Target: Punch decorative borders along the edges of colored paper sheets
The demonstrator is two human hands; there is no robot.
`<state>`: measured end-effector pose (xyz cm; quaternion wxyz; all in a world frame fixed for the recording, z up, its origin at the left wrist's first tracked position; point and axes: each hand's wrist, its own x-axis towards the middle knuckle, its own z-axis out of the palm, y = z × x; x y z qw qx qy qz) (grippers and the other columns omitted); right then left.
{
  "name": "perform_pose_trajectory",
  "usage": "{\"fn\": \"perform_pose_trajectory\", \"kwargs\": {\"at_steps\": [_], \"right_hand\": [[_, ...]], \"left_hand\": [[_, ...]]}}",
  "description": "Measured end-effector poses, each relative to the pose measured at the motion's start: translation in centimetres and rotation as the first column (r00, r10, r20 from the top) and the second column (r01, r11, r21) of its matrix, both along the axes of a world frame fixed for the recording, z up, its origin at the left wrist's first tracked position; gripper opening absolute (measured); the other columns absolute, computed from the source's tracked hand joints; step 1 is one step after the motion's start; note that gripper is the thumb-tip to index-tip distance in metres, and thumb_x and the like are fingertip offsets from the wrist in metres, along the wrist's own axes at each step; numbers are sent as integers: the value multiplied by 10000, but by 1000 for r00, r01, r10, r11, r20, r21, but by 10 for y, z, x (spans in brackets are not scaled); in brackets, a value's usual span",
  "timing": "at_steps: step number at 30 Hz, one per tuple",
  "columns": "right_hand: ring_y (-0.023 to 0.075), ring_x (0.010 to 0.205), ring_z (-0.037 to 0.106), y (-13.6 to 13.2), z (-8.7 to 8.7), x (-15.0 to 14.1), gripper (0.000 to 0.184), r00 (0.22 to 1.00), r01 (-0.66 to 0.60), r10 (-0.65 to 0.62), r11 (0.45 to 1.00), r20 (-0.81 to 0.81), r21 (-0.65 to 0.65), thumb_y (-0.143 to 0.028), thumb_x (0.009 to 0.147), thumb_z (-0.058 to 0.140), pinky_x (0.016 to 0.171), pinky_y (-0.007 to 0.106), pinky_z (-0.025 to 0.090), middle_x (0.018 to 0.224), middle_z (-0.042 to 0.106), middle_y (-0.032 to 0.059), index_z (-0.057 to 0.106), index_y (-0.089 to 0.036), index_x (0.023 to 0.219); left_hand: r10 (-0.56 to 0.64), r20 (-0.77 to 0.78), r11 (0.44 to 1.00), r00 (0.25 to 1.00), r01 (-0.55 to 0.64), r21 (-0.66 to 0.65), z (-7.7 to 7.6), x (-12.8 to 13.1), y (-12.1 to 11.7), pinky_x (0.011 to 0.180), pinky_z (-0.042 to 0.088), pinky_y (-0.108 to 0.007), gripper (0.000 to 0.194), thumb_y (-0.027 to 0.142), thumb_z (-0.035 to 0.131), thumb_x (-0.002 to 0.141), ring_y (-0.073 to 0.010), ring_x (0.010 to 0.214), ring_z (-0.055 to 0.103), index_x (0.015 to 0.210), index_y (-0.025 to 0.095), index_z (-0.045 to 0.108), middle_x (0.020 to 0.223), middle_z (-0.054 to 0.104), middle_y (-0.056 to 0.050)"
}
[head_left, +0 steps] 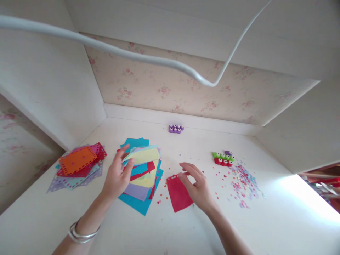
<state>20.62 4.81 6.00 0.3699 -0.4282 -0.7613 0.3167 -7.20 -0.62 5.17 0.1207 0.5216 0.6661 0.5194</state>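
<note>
My left hand (pixel 118 175) is at a loose pile of coloured paper (pixel 136 193). Its thumb and fingers close on the left end of a pale yellow sheet (pixel 146 156), which is raised and tilted above the pile. My right hand (pixel 198 184) hovers over a red sheet of paper (pixel 179 196) with a row of small holes punched along its top edge. The right thumb and fingers are curved, with a gap between them and nothing visible inside. Part of the red sheet's right side is hidden beneath that hand.
Hole-punched sheets (pixel 78 161) lie at the left. Small purple craft punches (pixel 175 129) stand at the back; green and red punches (pixel 223 158) sit at the right beside scattered paper confetti (pixel 244 182). A white cable (pixel 159 61) hangs across the upper view.
</note>
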Motion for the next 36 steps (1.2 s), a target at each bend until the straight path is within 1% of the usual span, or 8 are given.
{"fn": "perform_pose_trajectory", "kwargs": {"at_steps": [3,5,10,14,18,24,29,36], "right_hand": [[250,1214,521,9,12,-35,667,991,-134,133,990,-31,-53,-375,833,660,968,411,490,1438,441,86,366,-317,1429],[261,1254,490,18,16,-58,778,978,-206,202,975,-47,-88,-394,801,692,1000,419,460,1439,443,89,293,-313,1464],[206,883,648,43,13,-98,511,977,-215,209,961,-48,-175,-360,842,626,789,349,531,1094,667,50,489,-278,1328],[196,840,652,55,8,-111,305,947,-238,170,940,-273,-243,-375,856,601,712,300,541,976,693,44,597,-230,1124],[200,880,661,59,3,-115,337,886,-311,164,903,-433,-295,-438,838,619,758,312,552,1010,696,45,584,-227,1099],[184,854,660,64,-13,-117,467,861,-375,207,875,-464,-307,-401,751,716,756,306,552,987,683,32,539,-245,1155],[202,862,660,68,-19,-113,459,903,-371,257,869,-343,-327,-376,735,725,716,311,551,981,688,43,547,-229,1132],[175,762,639,72,-13,-104,315,953,-298,275,920,-124,-254,-319,752,706,656,279,525,852,681,15,617,-203,1032]], "left_hand": [[-59,120,996,991,67,-61,-1,9,-3,923,522,-378,487,452,506,922,-275,1166,588,1349,224,452,1306,585,-102],[-100,183,990,978,117,-84,-3,10,-2,877,541,-366,491,474,508,916,-280,1144,604,1329,212,471,1279,610,-110],[-155,175,981,972,173,-93,-5,2,5,925,510,-385,497,469,579,874,-273,1124,614,1277,188,501,1255,627,-116],[-150,192,983,970,167,-72,-3,-5,10,954,490,-390,560,435,615,855,-266,1146,605,1330,192,446,1288,609,-116],[-179,176,977,968,196,-86,-4,-10,12,877,527,-350,484,431,529,907,-240,1065,652,1319,189,454,1229,649,-98],[-120,79,979,990,131,-156,-4,-15,10,827,528,-340,357,436,571,871,-237,925,683,1144,207,585,1064,708,-52],[-172,19,966,985,172,-192,-6,-13,12,891,504,-352,441,400,614,839,-242,1034,650,1219,192,531,1170,670,-78],[-160,-85,968,983,139,-211,-7,-17,12,898,492,-373,328,363,630,814,-254,1024,639,1099,203,605,1111,678,-68]]}}
